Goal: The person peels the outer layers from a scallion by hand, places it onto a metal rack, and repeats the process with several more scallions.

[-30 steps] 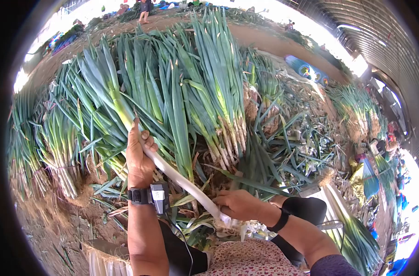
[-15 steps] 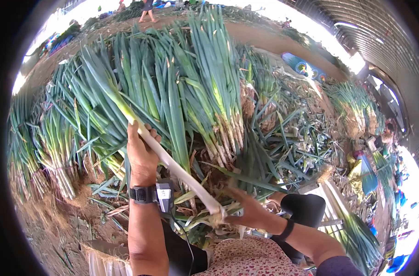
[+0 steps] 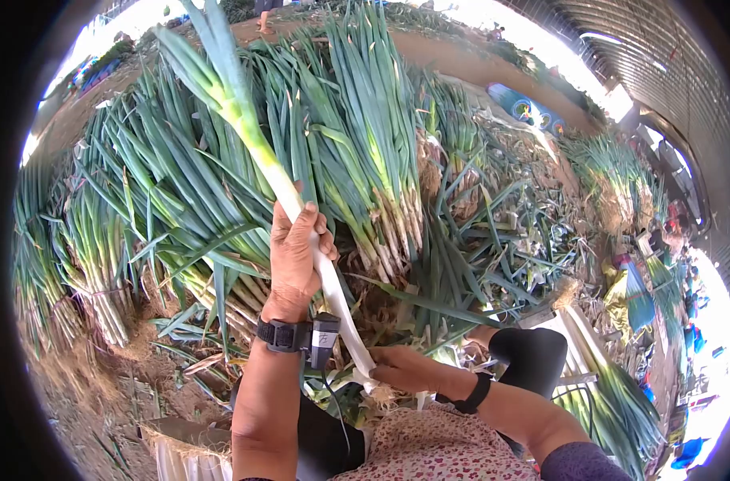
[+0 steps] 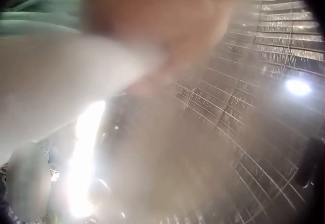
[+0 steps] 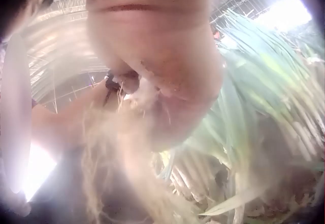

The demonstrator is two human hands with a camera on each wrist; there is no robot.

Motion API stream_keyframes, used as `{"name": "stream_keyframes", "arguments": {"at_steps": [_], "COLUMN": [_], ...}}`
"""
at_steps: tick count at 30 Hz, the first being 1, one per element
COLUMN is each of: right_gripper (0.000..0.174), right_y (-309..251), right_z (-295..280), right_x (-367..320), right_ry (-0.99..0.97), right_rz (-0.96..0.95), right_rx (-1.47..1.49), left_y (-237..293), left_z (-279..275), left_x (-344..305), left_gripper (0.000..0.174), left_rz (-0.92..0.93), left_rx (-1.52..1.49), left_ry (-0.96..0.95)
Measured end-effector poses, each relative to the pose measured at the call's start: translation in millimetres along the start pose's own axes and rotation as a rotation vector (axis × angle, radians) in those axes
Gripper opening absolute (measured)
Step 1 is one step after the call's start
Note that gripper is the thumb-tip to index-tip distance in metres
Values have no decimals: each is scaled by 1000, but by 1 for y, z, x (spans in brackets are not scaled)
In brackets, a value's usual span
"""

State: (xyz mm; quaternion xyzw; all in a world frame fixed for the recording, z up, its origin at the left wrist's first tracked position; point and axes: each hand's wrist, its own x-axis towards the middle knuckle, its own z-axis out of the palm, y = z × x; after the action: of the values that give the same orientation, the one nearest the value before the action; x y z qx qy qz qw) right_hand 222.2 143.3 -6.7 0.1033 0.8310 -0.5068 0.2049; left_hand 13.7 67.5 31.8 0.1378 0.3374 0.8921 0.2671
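A long green onion [image 3: 330,289], with a white stem and green leaves, slants up and away across the head view. My left hand [image 3: 297,260] grips its white stem, thumb lying along the top. At the lower root end, my right hand [image 3: 409,370] pinches the stem just above the roots [image 3: 383,393]. Blurred and close, the white stem [image 4: 61,76] crosses the left wrist view beside the hand [image 4: 162,15]. Pale stringy roots [image 5: 137,153] hang below the palm [image 5: 157,51] in the right wrist view.
Bundled green onions [image 3: 108,280] stand in a row ahead and to the left. Stripped leaves [image 3: 493,248] litter the ground at right. Cleaned white-stemmed onions [image 3: 605,377] lie by the right knee, and more white stems [image 3: 184,457] lie at lower left.
The left hand has moved right, swinging the onion steeper and its leaves higher. The right hand came off the root end half a second ago and now pinches it again.
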Motion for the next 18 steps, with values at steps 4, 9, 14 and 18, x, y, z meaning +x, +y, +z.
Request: {"name": "stream_keyframes", "arguments": {"at_steps": [4,9,14,18], "right_gripper": [34,31,29,28], "right_y": [5,10,-3,-10], "right_z": [2,11,8,4], "right_x": [8,12,10,8], "right_ry": [-87,-54,3,20], "right_rz": [54,-43,-45,-34], "right_rx": [17,-9,-49,-72], "left_y": [0,3,8,12], "left_z": [1,5,-2,-4], "left_x": [-6,-12,-8,-7], "left_gripper": [40,39,44,47], "left_rz": [17,22,23,55], "left_rx": [40,44,-57,-119], "left_ry": [-17,-47,-98,-107]}}
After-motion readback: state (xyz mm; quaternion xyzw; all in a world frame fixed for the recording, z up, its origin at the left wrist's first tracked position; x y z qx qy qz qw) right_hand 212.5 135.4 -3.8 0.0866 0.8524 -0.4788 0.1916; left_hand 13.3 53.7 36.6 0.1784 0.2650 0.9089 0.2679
